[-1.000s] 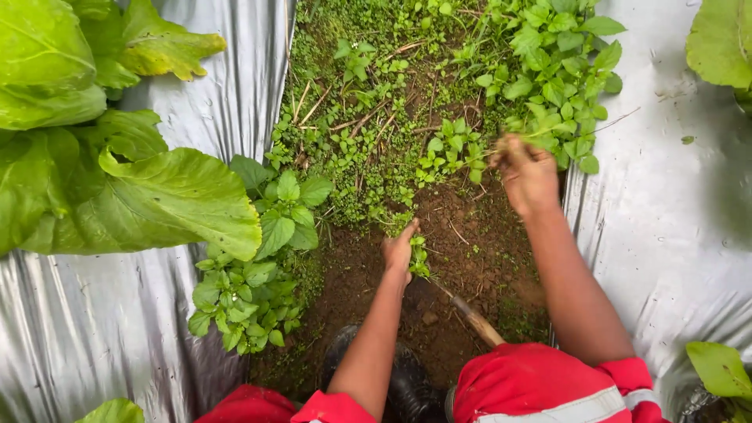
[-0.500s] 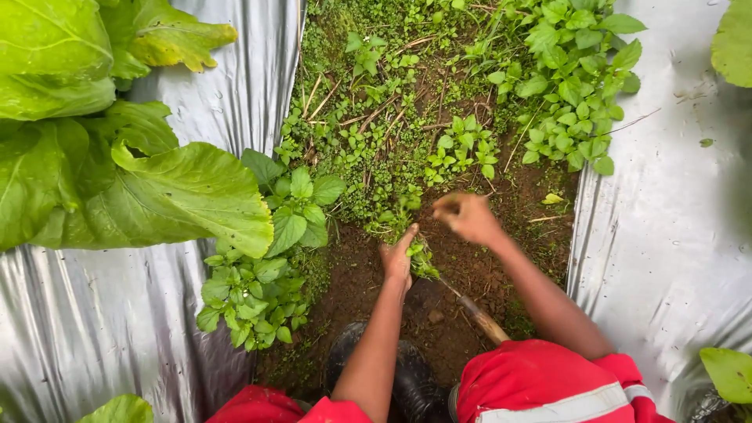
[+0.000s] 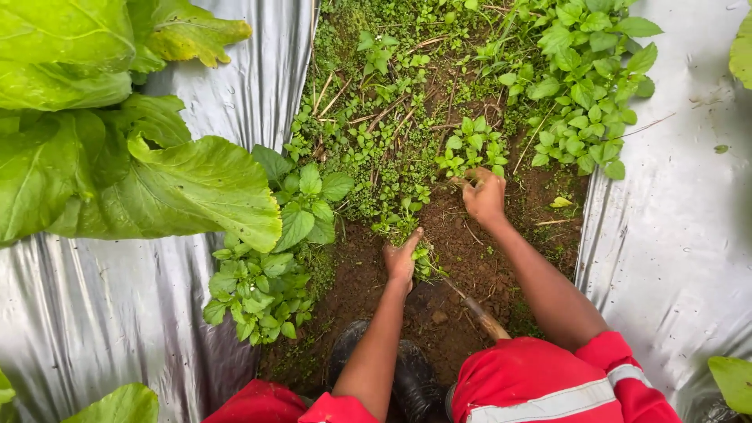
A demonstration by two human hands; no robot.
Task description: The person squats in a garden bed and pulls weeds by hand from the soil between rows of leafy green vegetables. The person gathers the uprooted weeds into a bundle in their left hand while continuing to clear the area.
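Head view, looking down on a furrow between two beds. Silver plastic sheet [image 3: 110,313] covers the bed at the left of the frame; a second sheet [image 3: 674,219] covers the bed at the right, cut off by the frame edge; broad green leaves [image 3: 102,172] overlap the left sheet from the upper left, their stems out of view. Strip of brown soil [image 3: 470,258] runs up the centre, bare in the lower half and carpeted with low weeds [image 3: 376,133] toward the top; a taller leafy clump [image 3: 583,86] stands at the upper right, another [image 3: 266,274] at the left edge of the soil. Red sleeves [image 3: 540,384] fill the lower edge; a dark boot [image 3: 411,376] lies partly hidden beneath the left forearm.

Right hand [image 3: 483,196], centre of the frame, fingers curled closed on the base of a small weed [image 3: 470,149] just above it; the grip itself is hard to make out. Left hand [image 3: 401,257], lower centre, pressed to the soil, fingers wrapped round a wooden-handled tool [image 3: 482,317]; its working end is hidden under the hand and a tuft of green [image 3: 423,262].

Compared with half a second before, the right hand has moved up and right from mid-air to the weed; the left hand has stayed in place.
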